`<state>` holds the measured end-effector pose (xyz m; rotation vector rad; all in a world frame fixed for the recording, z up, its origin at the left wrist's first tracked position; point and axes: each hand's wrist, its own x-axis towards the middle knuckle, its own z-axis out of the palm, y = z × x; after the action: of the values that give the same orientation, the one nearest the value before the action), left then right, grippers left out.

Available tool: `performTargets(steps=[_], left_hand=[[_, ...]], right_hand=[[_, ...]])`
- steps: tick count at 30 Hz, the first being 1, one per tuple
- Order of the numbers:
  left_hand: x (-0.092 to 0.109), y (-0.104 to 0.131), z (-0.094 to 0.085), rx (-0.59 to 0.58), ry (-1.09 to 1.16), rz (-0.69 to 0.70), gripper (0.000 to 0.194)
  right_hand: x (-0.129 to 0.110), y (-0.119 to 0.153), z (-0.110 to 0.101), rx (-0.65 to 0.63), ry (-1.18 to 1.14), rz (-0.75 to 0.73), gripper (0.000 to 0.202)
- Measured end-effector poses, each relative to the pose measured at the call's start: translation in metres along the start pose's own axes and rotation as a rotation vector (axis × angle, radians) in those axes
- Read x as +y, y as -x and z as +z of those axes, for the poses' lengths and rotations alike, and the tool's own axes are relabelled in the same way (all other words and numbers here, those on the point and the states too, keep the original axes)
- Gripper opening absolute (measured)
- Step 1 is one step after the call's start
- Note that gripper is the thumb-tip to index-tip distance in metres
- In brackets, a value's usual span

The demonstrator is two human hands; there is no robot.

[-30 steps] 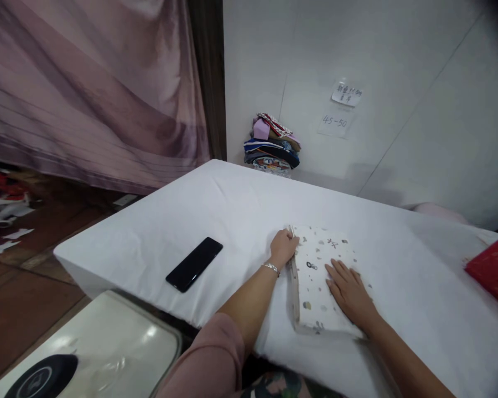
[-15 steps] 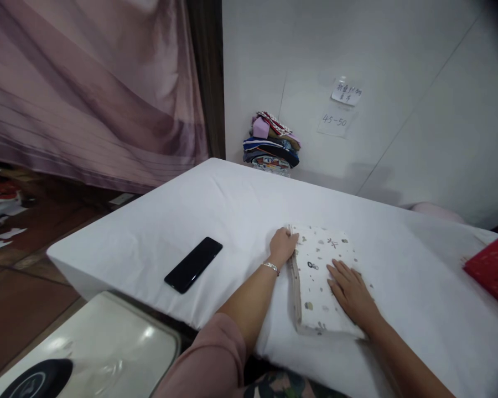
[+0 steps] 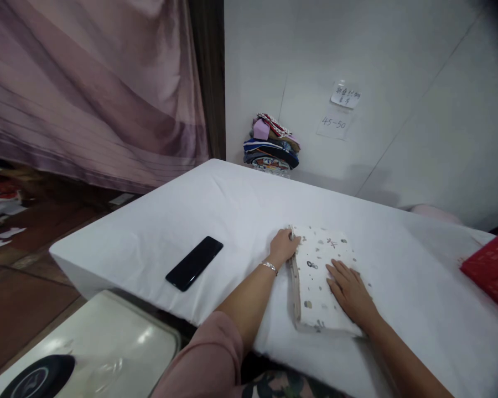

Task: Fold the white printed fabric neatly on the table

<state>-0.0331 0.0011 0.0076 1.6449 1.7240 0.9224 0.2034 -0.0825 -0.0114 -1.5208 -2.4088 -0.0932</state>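
A folded white cloth (image 3: 315,282) with small grey and brown prints lies on the white-covered table (image 3: 249,210) in front of me. At its far left corner, my left hand (image 3: 283,246) is closed, with thumb and fingers gripping the edge. My right hand (image 3: 351,293) rests flat on the cloth's right side, fingers stretched out and slightly apart. Several layers show along the cloth's left edge.
A black phone (image 3: 195,263) lies left of my left arm. A red item (image 3: 492,271) is at the right edge. Beyond the table stands a stack of folded clothes (image 3: 271,146) by the wall. A pale cabinet-like surface (image 3: 120,342) is at lower left.
My left thumb has shifted slightly at the cloth's corner. The cloth and my right hand stay almost in place; the view has moved a little.
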Motion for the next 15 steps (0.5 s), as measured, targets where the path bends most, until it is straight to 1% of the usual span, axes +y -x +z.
performTargets(steps=[5,11,13,15], left_hand=[[0.0013,-0.0004,0.0011,0.061,0.031,-0.062,0.032],[0.0015,0.0007,0.0016,0.023,-0.024,0.028,0.022],[0.0013,0.0009,0.0017,0.048,-0.007,0.025,0.023],[0.0014,0.0008,0.0019,0.075,0.011,-0.016,0.028]], right_hand=[[0.0004,-0.0001,-0.0001,0.000,-0.007,0.001,0.046],[-0.0001,0.0007,0.0000,-0.005,-0.017,0.006,0.047],[-0.0006,0.0008,-0.0005,-0.008,-0.025,0.007,0.047],[-0.0011,0.0008,-0.0010,-0.009,-0.034,0.012,0.046]])
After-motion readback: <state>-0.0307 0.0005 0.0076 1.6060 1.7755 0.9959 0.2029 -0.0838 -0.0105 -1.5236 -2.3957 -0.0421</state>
